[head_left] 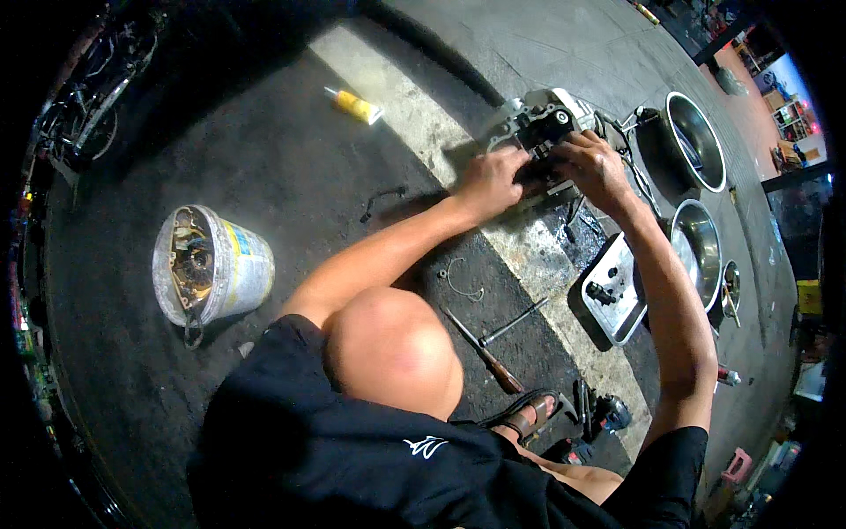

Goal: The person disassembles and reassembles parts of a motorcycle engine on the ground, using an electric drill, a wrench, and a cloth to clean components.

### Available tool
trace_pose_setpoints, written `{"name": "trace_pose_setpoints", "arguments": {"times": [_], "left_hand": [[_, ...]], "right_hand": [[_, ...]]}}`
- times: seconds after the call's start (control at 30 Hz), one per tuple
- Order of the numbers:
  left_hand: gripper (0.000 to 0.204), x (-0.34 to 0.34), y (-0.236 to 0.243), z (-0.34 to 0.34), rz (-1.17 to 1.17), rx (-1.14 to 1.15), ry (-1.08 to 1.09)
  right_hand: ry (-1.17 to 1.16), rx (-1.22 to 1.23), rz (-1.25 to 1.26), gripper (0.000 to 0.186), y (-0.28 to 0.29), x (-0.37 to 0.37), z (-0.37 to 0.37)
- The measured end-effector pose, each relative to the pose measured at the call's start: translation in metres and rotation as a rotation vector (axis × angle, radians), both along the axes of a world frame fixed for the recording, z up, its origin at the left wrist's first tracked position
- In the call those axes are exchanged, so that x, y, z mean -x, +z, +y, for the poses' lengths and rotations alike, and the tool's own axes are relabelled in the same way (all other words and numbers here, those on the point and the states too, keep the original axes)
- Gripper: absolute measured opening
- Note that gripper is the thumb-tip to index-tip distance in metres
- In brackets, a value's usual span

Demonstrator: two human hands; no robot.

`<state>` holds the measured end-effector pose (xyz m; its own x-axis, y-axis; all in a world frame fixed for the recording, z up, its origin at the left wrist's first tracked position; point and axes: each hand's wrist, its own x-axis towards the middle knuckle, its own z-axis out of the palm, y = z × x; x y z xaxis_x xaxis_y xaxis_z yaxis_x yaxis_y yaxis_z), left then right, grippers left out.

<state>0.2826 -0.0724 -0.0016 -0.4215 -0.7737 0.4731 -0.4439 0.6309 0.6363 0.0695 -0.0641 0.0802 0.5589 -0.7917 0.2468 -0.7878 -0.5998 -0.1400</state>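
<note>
Ahead of me on the floor stands a metal engine case (559, 102), its open face showing a dark cavity and a round bore. My left hand (493, 185) is at its near left edge with the fingers curled against the casing. From the right, my right hand (599, 169) reaches over the cavity, thumb and fingers pinched together inside it. Whatever those fingertips hold is hidden by the hand and shadow. Dark cables (636, 176) trail along the right side of the case.
Right of my forearm are a metal tray (624, 328) with dark parts and two steel bowls, one far (716, 152) and one nearer (712, 251). A wooden-handled tool (504, 374) and a metal bar (518, 319) lie near my knee. Left are a parts bucket (247, 269) and yellow tube (355, 107).
</note>
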Motion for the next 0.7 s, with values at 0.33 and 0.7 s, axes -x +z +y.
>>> {"name": "trace_pose_setpoints", "arguments": {"times": [0.33,0.7], "left_hand": [[0.030,-0.003,-0.002,-0.007,-0.014,0.058,-0.016],[0.030,0.001,0.004,-0.003,0.070,0.049,-0.048]], "right_hand": [[0.059,-0.010,0.223,0.024,0.001,-0.001,-0.007],[0.180,0.026,0.242,0.016,0.005,-0.004,-0.016]]}}
